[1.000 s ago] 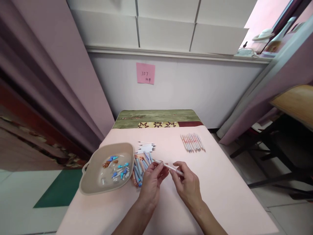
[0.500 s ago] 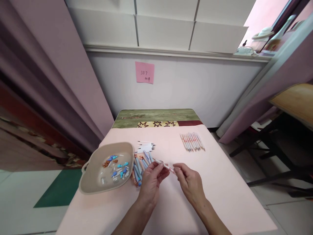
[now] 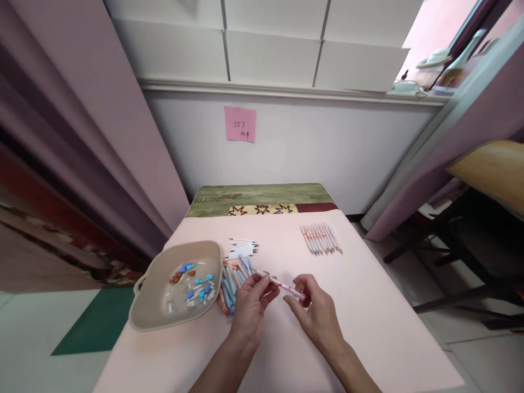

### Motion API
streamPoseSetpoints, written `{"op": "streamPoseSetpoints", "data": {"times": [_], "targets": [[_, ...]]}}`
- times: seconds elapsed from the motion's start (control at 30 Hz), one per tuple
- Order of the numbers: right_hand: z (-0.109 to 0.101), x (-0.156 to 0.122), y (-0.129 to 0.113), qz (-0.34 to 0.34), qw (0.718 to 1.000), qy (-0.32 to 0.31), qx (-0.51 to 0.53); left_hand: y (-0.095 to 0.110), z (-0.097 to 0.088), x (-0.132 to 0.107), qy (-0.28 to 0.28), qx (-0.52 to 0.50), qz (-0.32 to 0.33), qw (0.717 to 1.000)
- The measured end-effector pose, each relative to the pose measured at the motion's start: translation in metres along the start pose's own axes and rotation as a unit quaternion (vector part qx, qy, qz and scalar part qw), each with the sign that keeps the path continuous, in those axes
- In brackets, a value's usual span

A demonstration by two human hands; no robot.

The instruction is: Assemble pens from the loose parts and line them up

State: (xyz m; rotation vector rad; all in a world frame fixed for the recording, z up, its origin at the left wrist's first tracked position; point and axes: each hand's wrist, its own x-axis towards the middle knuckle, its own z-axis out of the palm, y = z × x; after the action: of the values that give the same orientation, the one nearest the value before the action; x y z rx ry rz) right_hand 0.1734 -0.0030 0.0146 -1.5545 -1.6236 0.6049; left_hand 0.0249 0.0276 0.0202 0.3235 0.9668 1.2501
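Observation:
A slim white pen with red marks [image 3: 283, 285] slants across the middle of the table, above the cloth. My left hand [image 3: 250, 308] pinches it between thumb and fingers toward its upper left end. Around its lower right end are the fingers of my right hand [image 3: 318, 310], thumb spread away and no clear grip on it. Beside my left hand lies a pile of blue and orange pen barrels [image 3: 230, 284], partly hidden by that hand. Just behind the pile are thin white refills with dark tips [image 3: 243, 246]. At the right, finished-looking pens [image 3: 321, 239] lie side by side in a row.
A beige basin [image 3: 137, 311] at the table's left holds small blue, brown and clear pieces. The table has a pale pink cover [image 3: 368, 338]. A wall with a pink note [image 3: 240, 124] stands behind; a dark chair [image 3: 470, 245] is at the right.
My right thumb has come away from the pen and its fingers have spread. More of the pen shows between my hands. My left hand keeps its hold.

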Motion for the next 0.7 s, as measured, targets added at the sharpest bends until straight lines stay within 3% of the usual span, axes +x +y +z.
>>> {"op": "streamPoseSetpoints", "data": {"times": [0.2, 0.4, 0.53, 0.7], "targets": [[0.001, -0.002, 0.003, 0.05, 0.998, -0.037, 0.012, -0.002, -0.001, 0.002, 0.001, -0.002, -0.005, 1.0], [0.004, -0.004, 0.005, 0.037, 0.998, -0.01, 0.044, -0.004, 0.0, 0.002, 0.011, 0.0, -0.005, 1.0], [0.005, -0.006, 0.009, 0.091, 0.988, -0.047, 0.112, -0.005, 0.0, 0.001, -0.004, 0.011, -0.015, 1.0], [0.004, -0.006, 0.011, 0.066, 0.993, 0.005, 0.097, -0.007, -0.001, 0.003, -0.004, 0.007, -0.009, 1.0]]}}
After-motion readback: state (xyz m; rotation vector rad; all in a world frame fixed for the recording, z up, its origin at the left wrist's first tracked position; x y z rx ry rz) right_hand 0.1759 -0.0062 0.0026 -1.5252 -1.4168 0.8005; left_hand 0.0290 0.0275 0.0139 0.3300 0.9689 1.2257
